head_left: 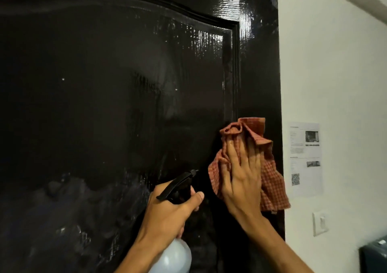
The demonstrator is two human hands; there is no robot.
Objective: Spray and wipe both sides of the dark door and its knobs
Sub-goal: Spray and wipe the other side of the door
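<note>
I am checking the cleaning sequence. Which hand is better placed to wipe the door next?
The right hand: it presses the checked cloth flat against the door. The left hand grips the spray bottle.

Indoor room, prob. a home or a rented flat; which of the 2, I cannot tell. The door [125,84] is a dark, glossy interior type w/ a raised panel, arched at the top, as one finds in a dwelling. Just beside it, on the right, is a plain white painted wall [339,63]. On this wall hangs a printed sheet [301,189] w/ text, 2 small photos & 1 QR code [295,179], like a notice or house instructions; the text is too small to read. Below the sheet is a white switch [320,223]. At the bottom right corner a dark grey object [374,256] shows only partly; what it is, I cannot tell.
</note>
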